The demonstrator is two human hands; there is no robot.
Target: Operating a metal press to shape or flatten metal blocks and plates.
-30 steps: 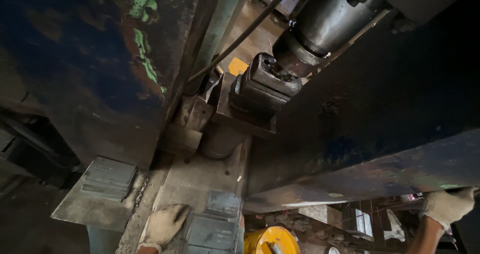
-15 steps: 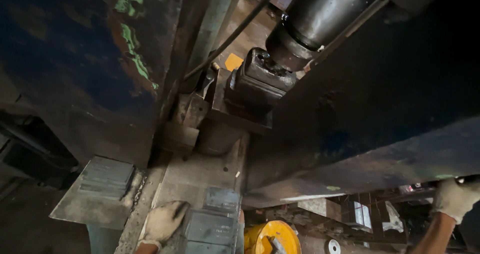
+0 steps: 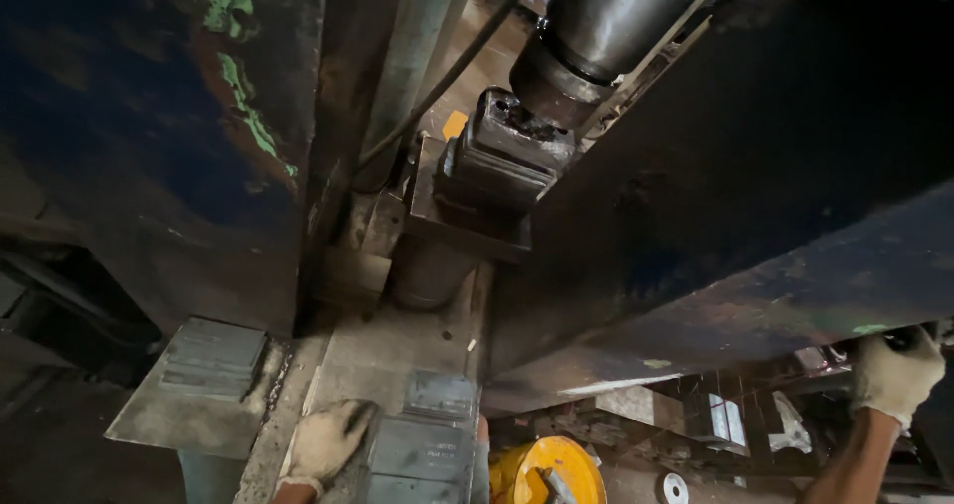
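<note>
My left hand (image 3: 323, 442), in a dirty white glove, lies flat on the grey metal bed (image 3: 378, 350) of a big press, beside a stack of flat grey metal plates (image 3: 422, 439). My right hand (image 3: 896, 368), also gloved, reaches up at the far right and grips a dark handle (image 3: 902, 338) under the edge of the machine's dark frame (image 3: 755, 216). Above the bed hangs the ram (image 3: 596, 27), a thick steel cylinder with a black block-shaped tool head (image 3: 507, 161) at its lower end.
A ribbed grey plate (image 3: 204, 355) rests on a side shelf at the left. A worn dark blue panel with green patches (image 3: 149, 136) fills the left. A black hose (image 3: 447, 77) runs down beside the ram. A yellow round part (image 3: 552, 469) sits below the bed.
The view has shifted slightly toward the ram. My right hand moved right and up to the dark handle. My left hand stays on the bed.
</note>
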